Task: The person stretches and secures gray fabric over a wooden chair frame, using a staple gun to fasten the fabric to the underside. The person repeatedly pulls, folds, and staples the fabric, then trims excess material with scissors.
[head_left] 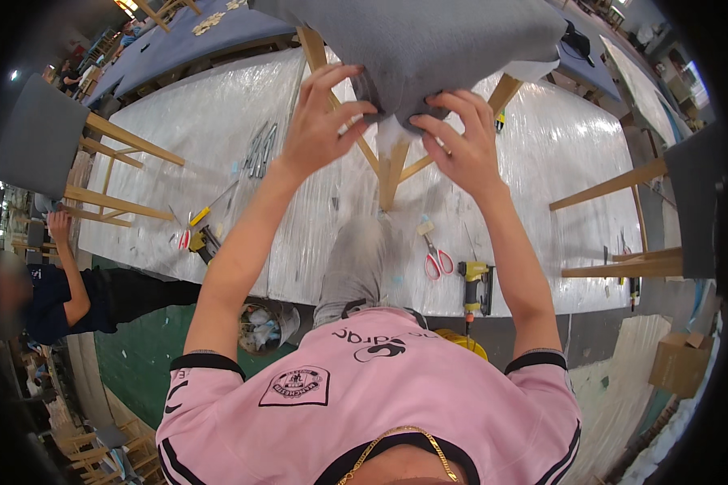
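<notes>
A stool with wooden legs (391,171) stands on the plastic-wrapped table in front of me, its seat draped in grey fabric (429,48). My left hand (319,121) pinches a fold of this fabric at the near corner, left of the leg. On the other side of that corner, my right hand (465,141) has its fingers closed on the fabric's edge. Between the hands the cloth hangs in a point above the leg. A white layer shows beneath the fabric at the right side of the seat.
On the table lie red-handled scissors (438,262), a yellow-black staple gun (475,289), another staple gun (205,242) and several metal rods (260,151). Grey chairs stand left (36,141) and right (700,202). A co-worker (73,295) is at the left. A bin (260,327) stands below the table edge.
</notes>
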A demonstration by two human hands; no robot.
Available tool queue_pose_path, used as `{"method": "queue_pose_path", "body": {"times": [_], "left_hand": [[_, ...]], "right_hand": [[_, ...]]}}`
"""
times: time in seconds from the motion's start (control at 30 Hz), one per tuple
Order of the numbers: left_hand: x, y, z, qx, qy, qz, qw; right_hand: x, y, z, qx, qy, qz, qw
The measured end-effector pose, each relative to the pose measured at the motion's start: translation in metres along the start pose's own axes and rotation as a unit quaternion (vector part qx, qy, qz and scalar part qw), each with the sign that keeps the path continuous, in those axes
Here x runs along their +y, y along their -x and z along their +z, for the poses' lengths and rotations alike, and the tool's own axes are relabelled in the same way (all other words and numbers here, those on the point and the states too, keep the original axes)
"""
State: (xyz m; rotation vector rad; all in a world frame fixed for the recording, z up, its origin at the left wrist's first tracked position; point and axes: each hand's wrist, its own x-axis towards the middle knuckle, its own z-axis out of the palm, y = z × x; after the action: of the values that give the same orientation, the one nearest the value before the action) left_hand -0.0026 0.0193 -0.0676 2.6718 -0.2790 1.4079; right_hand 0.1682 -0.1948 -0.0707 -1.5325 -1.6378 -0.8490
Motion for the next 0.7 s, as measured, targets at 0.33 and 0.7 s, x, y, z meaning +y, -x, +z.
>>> {"method": "queue_pose_path", "body": {"times": [0.33, 0.7], "left_hand": [[0.006, -0.050, -0.028, -0.039, 0.012, 0.040, 0.998], [0.006, -0.053, -0.016, 0.004, 0.162, -0.101, 0.982]], "right_hand": [[-0.001, -0.062, -0.031, -0.001, 0.034, -0.049, 0.998], [0.017, -0.083, -0.050, -0.025, 0.015, -0.045, 0.999]]}}
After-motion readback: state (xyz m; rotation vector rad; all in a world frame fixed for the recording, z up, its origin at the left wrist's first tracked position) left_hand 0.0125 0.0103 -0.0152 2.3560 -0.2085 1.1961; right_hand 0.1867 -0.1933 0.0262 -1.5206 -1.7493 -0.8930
